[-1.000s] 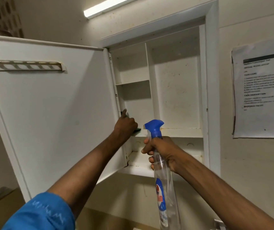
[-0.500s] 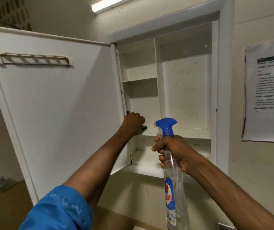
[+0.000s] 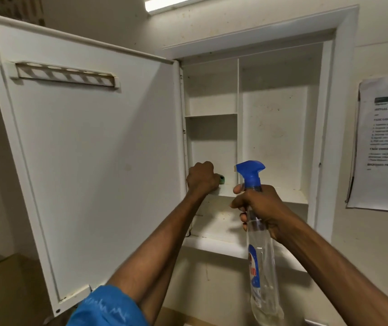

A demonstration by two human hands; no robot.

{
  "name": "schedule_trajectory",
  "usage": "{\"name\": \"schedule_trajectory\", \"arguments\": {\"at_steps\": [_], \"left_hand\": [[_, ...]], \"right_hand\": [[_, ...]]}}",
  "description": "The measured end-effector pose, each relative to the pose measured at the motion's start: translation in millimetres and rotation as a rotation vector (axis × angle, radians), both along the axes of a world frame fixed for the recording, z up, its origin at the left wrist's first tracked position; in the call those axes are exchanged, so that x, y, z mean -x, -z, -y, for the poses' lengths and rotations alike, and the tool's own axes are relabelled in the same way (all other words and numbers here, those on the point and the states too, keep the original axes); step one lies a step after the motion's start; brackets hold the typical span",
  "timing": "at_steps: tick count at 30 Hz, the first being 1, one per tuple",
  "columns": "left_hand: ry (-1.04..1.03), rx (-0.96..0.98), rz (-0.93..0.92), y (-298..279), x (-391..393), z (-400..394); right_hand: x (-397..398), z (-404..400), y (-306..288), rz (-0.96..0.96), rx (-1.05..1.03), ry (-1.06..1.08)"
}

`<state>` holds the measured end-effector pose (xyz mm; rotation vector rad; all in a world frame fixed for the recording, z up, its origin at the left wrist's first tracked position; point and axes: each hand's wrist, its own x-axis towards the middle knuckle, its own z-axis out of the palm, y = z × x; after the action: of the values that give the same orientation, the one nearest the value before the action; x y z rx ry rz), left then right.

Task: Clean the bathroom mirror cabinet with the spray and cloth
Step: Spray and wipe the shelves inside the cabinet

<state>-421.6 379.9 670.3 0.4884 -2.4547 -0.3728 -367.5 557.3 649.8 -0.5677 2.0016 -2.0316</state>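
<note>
1. I see the cabinet [image 3: 273, 137] set in the wall at centre frame, door [image 3: 94, 161] swung wide to 9 o'clock, inner face toward me. White interior w/ speckled back wall.
2. Cloth [image 3: 221, 179]: only a small green bit shows, sitting on the mid shelf [image 3: 289, 195] of the left compartment, just at 3 o'clock of my left hand [image 3: 203, 178].
3. Left hand is fisted, knuckles toward me, bunched on the cloth and pressed down on the shelf by the hinge side.
4. Spray bottle [image 3: 260, 260] is at 5 o'clock of the cloth, upright, clear body, blue trigger head at top, nozzle facing left.
5. Right hand [image 3: 259, 208] wraps the bottle neck, fingers curled tight round it just under the trigger head.
6. Door carries a slotted holder rail [image 3: 64, 76] near its top.
7. Printed paper sheet [image 3: 386, 147] on the wall at 3 o'clock; text too blurry to read.
8. Strip light [image 3: 174, 2] at 12 o'clock.
9. Blue sleeve [image 3: 108, 307] at 6 o'clock.
</note>
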Motion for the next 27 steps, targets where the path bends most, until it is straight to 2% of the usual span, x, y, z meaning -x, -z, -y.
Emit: {"name": "schedule_trajectory", "arguments": {"at_steps": [6, 14, 22, 27], "left_hand": [[0.164, -0.098, -0.055, 8, 2, -38], [0.465, -0.214, 0.007, 13, -13, -11], [0.651, -0.169, 0.062, 7, -30, 14], [0.66, -0.076, 0.052, 9, -39, 13]], "right_hand": [[-8, -1, -1, 0.023, 0.015, 0.028], [-16, -2, -1, 0.036, 0.027, 0.065], [-17, -2, 4, 0.012, 0.047, 0.063], [-19, -6, 9, -0.001, 0.023, 0.106]]}}
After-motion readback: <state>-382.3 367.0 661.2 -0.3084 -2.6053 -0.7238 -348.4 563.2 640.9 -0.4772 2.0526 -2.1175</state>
